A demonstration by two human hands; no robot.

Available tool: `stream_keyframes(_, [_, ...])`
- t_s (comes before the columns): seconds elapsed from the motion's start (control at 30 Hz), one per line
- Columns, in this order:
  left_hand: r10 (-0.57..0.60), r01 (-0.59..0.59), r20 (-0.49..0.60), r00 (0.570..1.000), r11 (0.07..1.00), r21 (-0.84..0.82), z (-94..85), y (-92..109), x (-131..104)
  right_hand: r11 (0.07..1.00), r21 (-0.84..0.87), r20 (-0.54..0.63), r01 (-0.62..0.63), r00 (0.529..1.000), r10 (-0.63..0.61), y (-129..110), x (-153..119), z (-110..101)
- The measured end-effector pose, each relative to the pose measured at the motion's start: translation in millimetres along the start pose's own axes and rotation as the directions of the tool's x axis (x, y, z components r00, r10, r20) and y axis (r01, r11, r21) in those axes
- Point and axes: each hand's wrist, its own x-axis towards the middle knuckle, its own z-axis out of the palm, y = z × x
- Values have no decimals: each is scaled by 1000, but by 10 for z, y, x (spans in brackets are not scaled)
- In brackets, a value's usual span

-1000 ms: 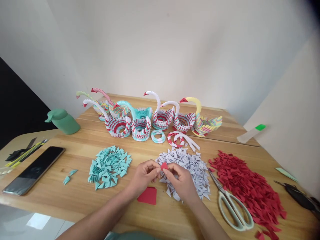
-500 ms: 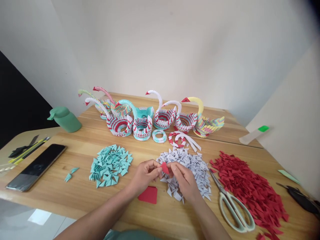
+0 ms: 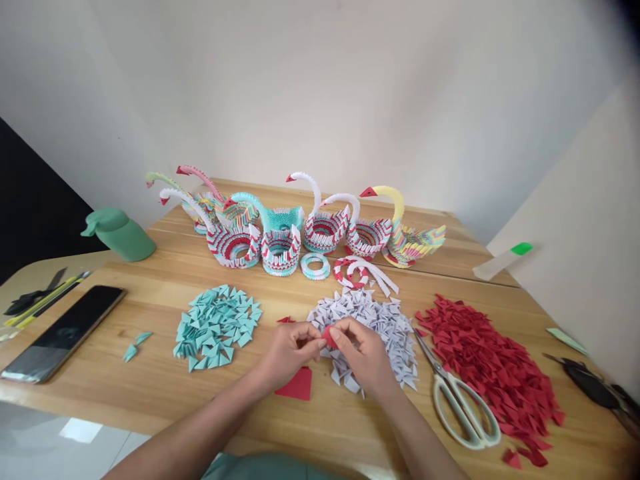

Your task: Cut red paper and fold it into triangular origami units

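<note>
A small red paper piece is pinched between both hands above the wooden table. My left hand holds its left side, and my right hand grips its right side; the fingers hide part of it. Flat red paper sheets lie beneath my left wrist. Behind and under my right hand spreads a pile of folded white pieces. Folded teal pieces are heaped to the left, red ones to the right. Scissors with pale handles lie beside the red heap.
Paper swans stand in a row toward the back, with a teal-and-white ring and a red-and-white ring in front. A phone and green bottle are left; a green-capped tube is right.
My right fingers have closed further over the red piece. A small red piece now shows behind my left hand. The whole view has shifted slightly.
</note>
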Motion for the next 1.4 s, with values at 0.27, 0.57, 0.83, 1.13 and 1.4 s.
stream_keyframes(0.27, [1,-1,3,1000,1000,31,-9,-5,8,995,-70,0,68,998,-68,-4,-4,5])
stream_keyframes(0.57, [-68,75,49,996,984,-161,-37,-28,6,996,89,30,-8,1000,6,-12,0,8])
stream_keyframes(0.83, [-3,10,64,998,993,-122,1,-59,10,999,54,76,-5,997,1,-26,-10,49])
stream_keyframes(1.13, [-7,15,47,999,987,-163,0,-24,-4,982,174,-103,-80,990,98,2,11,-58])
stream_keyframes(1.4, [0,-22,-101,995,975,-219,-48,-25,45,966,247,57,-82,996,70,21,-14,36])
